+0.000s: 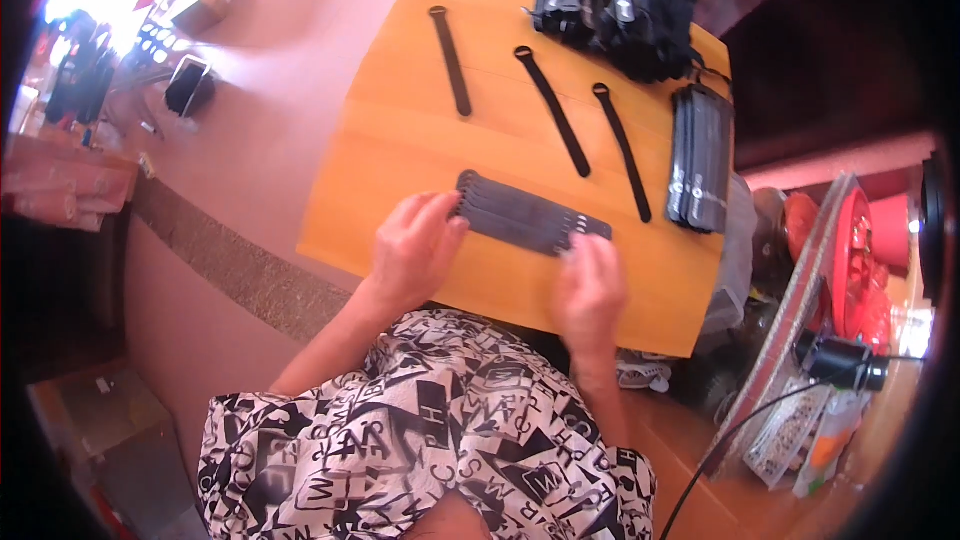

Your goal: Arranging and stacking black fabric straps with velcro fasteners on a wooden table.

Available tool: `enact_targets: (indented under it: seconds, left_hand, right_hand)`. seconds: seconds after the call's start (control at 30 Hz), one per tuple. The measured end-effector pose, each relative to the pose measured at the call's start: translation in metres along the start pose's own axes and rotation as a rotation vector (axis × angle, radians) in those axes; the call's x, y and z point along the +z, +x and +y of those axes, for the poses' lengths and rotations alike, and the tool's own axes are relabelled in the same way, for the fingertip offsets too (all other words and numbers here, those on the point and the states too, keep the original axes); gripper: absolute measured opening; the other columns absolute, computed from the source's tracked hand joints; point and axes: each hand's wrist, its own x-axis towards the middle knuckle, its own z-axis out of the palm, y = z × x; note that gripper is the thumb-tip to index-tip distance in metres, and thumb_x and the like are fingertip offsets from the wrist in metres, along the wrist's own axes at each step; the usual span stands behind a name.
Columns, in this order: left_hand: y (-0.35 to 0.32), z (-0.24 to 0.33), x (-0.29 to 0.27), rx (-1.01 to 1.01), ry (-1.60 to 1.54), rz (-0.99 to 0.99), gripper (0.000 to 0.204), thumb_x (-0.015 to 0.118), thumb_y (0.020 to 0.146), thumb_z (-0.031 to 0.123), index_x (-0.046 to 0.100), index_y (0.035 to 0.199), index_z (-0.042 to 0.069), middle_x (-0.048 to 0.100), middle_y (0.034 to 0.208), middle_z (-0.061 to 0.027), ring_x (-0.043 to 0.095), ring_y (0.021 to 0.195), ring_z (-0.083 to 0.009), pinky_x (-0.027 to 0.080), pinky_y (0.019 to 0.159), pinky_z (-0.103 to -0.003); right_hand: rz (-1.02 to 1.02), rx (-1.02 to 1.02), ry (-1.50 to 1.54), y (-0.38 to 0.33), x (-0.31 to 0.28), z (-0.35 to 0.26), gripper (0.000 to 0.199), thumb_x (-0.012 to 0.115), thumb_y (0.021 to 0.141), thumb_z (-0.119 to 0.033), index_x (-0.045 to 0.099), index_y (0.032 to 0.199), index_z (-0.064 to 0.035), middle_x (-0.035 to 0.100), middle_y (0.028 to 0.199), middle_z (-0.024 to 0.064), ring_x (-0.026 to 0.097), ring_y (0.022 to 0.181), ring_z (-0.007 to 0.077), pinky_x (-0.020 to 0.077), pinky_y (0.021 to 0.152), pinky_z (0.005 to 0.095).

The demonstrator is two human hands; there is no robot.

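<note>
Near the front of the table, a row of overlapping dark grey straps (515, 212) with slotted ends lies slantwise between my hands. My left hand (415, 245) pinches the left end, fingers bent around the strap tips. At the other end is my right hand (592, 285), slightly blurred, with thumb and fingers closed together on the lower right corner of the straps. Farther back lie three single straps, each with a slot at its top: a brownish-grey strap (452, 65), a black strap (555, 115) and another black strap (623, 155) on the right.
The yellow-orange table (380, 170) carries a bundle of straps (700, 160) at its right edge and black strap bundles (620, 15) at the back. Red containers (850, 260) stand right of the table. Cardboard boxes (105, 420) are on the floor at left.
</note>
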Motion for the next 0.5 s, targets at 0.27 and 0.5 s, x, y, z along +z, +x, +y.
enact_targets:
  seconds: [0.27, 0.5]
  left_hand:
    - [0.005, -0.020, 0.024, 0.397, 0.182, -0.420, 0.077, 0.036, 0.094, 0.052, 0.026, 0.141, -0.008, 0.022, 0.147, -0.0301, 0.016, 0.140, -0.0413, 0.014, 0.114, -0.049]
    - [-0.005, -0.011, 0.029, 0.453, 0.624, -0.394, 0.072, 0.039, 0.094, 0.048, 0.031, 0.138, -0.009, 0.022, 0.148, -0.0275, 0.015, 0.141, -0.0393, 0.013, 0.114, -0.050]
  right_hand:
    - [-0.372, -0.214, -0.057, 0.005, 0.046, -0.012, 0.069, 0.063, 0.081, -0.024, 0.036, 0.136, 0.0076, 0.032, 0.143, 0.0264, 0.027, 0.137, 0.0371, 0.0242, 0.111, 0.0490]
    - [-0.328, -0.060, -0.139, -0.010, -0.012, 0.033, 0.069, 0.065, 0.082, -0.029, 0.039, 0.134, 0.0083, 0.032, 0.144, 0.0265, 0.029, 0.137, 0.0363, 0.0230, 0.112, 0.0485]
